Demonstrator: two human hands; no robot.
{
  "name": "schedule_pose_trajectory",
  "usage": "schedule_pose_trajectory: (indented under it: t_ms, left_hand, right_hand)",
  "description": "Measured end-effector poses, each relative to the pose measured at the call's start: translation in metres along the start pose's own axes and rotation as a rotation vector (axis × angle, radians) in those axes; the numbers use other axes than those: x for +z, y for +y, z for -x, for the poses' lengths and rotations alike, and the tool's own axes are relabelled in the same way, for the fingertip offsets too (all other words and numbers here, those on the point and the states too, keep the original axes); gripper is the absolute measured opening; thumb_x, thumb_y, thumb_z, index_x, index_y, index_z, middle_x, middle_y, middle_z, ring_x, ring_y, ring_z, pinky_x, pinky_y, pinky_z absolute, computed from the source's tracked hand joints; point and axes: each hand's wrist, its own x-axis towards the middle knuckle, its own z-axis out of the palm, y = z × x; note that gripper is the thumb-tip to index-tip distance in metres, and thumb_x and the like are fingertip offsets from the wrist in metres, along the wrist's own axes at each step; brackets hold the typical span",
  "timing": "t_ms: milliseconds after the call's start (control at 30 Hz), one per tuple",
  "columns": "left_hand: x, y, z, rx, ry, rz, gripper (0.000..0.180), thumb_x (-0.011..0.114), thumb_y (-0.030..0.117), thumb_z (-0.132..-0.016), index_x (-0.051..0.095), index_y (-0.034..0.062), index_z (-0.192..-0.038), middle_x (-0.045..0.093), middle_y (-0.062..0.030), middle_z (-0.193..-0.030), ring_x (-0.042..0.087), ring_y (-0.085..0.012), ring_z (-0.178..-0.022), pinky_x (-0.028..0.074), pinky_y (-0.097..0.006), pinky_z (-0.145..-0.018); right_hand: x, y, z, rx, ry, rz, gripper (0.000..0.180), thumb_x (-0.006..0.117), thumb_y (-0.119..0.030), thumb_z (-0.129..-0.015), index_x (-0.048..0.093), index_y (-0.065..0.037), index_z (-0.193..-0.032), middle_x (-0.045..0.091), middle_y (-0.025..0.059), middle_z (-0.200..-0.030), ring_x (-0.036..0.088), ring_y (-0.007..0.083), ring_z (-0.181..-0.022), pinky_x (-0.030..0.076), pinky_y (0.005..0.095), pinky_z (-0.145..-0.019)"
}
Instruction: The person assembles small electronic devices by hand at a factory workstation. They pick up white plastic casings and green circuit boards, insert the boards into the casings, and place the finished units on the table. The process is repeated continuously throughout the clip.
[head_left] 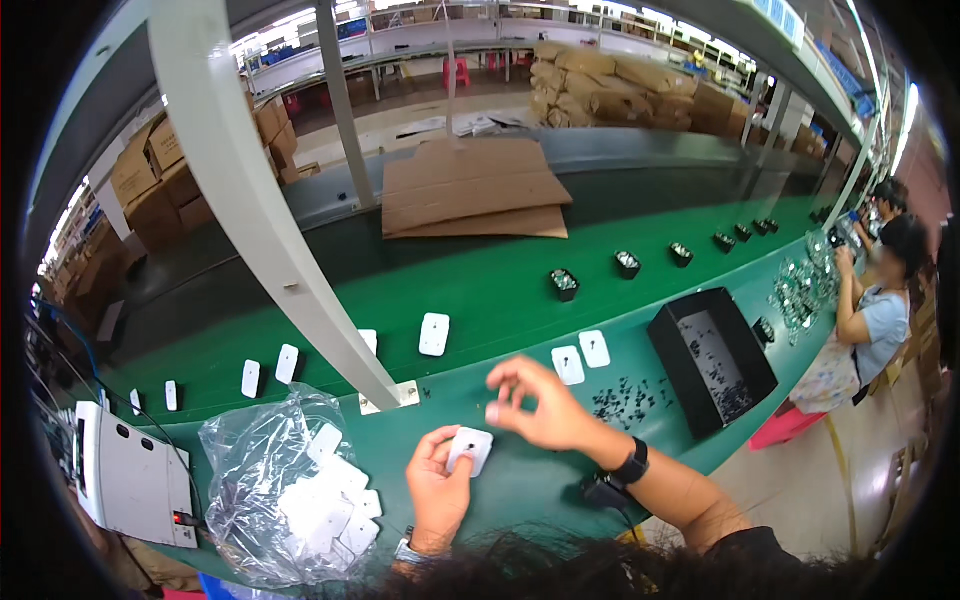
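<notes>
**White plate in one hand, small part pinched in the other**

Dark hair fringes the lower edge, and just beyond it the left hand (438, 492) grasps a small white square plate (470, 447) by its near edge, face up over the green bench (520, 480) — a hold that leaves its dark centre hole exposed. Directly above it the right hand (535, 405) hovers with thumb and forefinger pinched together; whatever sits between the fingertips is too small to make out. A black watch (632, 465) circles that wrist.

Supplies lie within arm's reach: a clear plastic bag (285, 480) of more white plates to the left, a scatter of small dark parts (625, 398) on the bench to the right, and a black tray (712, 360) with more of them beyond. Two white plates (581, 357) rest side by side near the conveyor's edge, and others ride the green conveyor belt (500, 290) in a spaced row — as do small black cups (564, 284) farther along. Another person (880, 310) works downstream.
</notes>
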Motion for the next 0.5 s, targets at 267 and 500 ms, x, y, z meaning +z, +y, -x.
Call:
schedule_pose_trajectory:
  t_ms: [267,500]
  left_hand:
    - [-0.006,0.011,-0.009,-0.041,0.0,0.23,0.041,0.056,-0.008,-0.092,0.049,-0.0083,-0.132,0.071,-0.018,-0.107,0.071,-0.0261,-0.093,0.064,-0.042,-0.076]
    - [-0.015,0.019,-0.008,-0.167,0.016,0.37,0.041,0.053,-0.006,-0.095,0.041,-0.0098,-0.134,0.066,-0.0236,-0.115,0.07,-0.0376,-0.102,0.063,-0.051,-0.082]
  right_hand:
    - [-0.117,0.085,-0.087,0.31,0.202,1.137,0.049,0.075,-0.028,-0.082,0.063,-0.017,-0.128,0.055,0.0177,-0.131,0.054,0.0406,-0.119,0.047,0.0513,-0.098]
    - [-0.065,0.001,-0.072,0.103,0.055,0.249,0.028,0.064,-0.002,-0.08,0.064,-0.005,-0.108,0.066,0.0065,-0.096,0.063,0.0225,-0.096,0.051,0.0341,-0.082]
